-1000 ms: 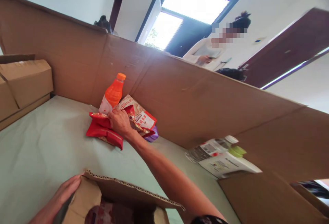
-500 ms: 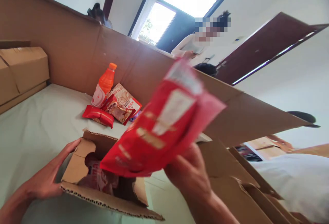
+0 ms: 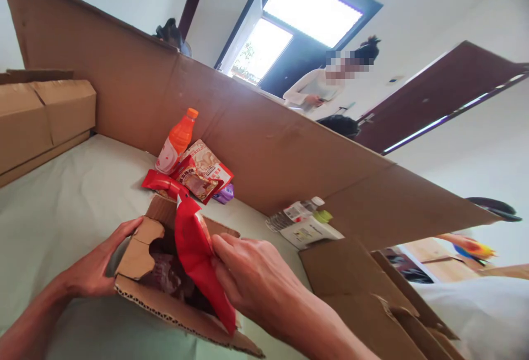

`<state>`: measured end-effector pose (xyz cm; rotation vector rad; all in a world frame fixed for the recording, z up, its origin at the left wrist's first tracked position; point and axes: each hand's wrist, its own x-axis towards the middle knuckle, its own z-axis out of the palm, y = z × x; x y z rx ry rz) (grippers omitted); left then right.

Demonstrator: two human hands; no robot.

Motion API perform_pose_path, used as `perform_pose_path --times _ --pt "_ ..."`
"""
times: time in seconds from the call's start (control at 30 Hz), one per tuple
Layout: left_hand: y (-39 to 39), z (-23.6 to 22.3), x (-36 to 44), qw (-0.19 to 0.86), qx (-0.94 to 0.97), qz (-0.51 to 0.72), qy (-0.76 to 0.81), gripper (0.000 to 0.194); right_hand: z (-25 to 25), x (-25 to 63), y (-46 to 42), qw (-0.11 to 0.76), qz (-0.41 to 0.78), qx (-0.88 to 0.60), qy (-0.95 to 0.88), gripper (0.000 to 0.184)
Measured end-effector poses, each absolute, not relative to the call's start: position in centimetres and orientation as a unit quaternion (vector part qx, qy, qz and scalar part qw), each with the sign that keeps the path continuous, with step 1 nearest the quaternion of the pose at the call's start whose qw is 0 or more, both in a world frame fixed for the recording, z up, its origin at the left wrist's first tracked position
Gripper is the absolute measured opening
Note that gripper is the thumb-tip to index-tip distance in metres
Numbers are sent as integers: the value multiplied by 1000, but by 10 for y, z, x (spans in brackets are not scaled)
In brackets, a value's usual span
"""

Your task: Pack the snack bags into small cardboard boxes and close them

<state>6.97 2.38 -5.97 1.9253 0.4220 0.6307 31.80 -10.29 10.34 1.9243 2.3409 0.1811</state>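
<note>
My left hand (image 3: pixel 93 263) grips the left side of an open cardboard box (image 3: pixel 134 250), fingers along the far side and thumb by the near edge. Between the fingers and thumb of my right hand (image 3: pixel 256 274) is a red snack bag (image 3: pixel 192 244). The bag stands on edge over the right part of the box, its lower end within the opening. Inside the box lies a clear-and-pink package (image 3: pixel 165 274), partly hidden in shadow. Just beyond the box, a smaller red packet (image 3: pixel 159 181) lies on the pale cloth.
An orange drink bottle (image 3: pixel 177 142), snack pouches (image 3: pixel 209 164) and a purple pack (image 3: pixel 224 194) stand against the cardboard wall (image 3: pixel 256 145). A clear bottle (image 3: pixel 289 214) and a white carton (image 3: pixel 308 232) are farther right. Closed boxes (image 3: pixel 49 117) sit left. Another person (image 3: pixel 318 87) stands beyond the wall.
My right hand has brought the red bag down and left, from above the box into its opening, turning it on edge. My left hand still holds the box. The view has shifted slightly.
</note>
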Motion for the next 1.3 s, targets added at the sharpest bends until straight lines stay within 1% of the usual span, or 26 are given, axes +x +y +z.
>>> perform_pose_path --times 0.07,0.17,0.33,0.4,0.47,0.53,0.57,0.73,0.87,0.93,0.97,1.03,1.1,1.13,1.17,1.23,1.3 --pt "23 -61 70 509 800 268 171 97 95 318 -90 119 -16 644 755 16" --pt "23 -67 70 496 805 282 163 97 83 318 -83 171 -83 640 745 18" --pt "23 -71 70 493 810 274 157 99 76 307 -82 272 -94 612 736 22" --pt "22 -70 70 491 813 270 159 99 73 297 -74 311 -101 583 744 24" --pt "20 -69 71 488 815 269 156 99 66 287 -63 350 -114 541 756 21" --pt "18 -68 72 488 816 270 151 98 56 278 -53 375 -135 506 765 20" --pt "18 -68 72 487 816 272 149 97 52 275 -50 372 -139 496 772 21" --pt "16 -69 73 497 812 268 150 99 43 274 -49 276 -148 477 821 21" --pt "17 -72 72 489 819 261 149 100 47 287 -52 197 -233 491 816 25" --pt "18 -74 72 484 821 262 149 100 53 300 -57 148 -265 495 814 21" --pt "19 -75 71 483 822 262 149 101 57 309 -63 104 -264 503 816 18" --pt "20 -76 71 481 825 256 149 101 66 328 -80 -28 -223 528 819 16" --pt "22 -76 70 464 835 256 151 98 71 347 -105 -180 -139 567 792 19" --pt "22 -76 70 448 841 261 155 95 72 355 -118 -242 -96 586 768 20" --pt "22 -75 69 434 845 270 158 93 71 362 -131 -283 -62 603 743 21" --pt "21 -73 69 419 843 295 166 93 63 370 -155 -309 -36 630 711 23" --pt "17 -68 70 419 827 325 185 97 51 372 -170 -277 -65 634 719 34"
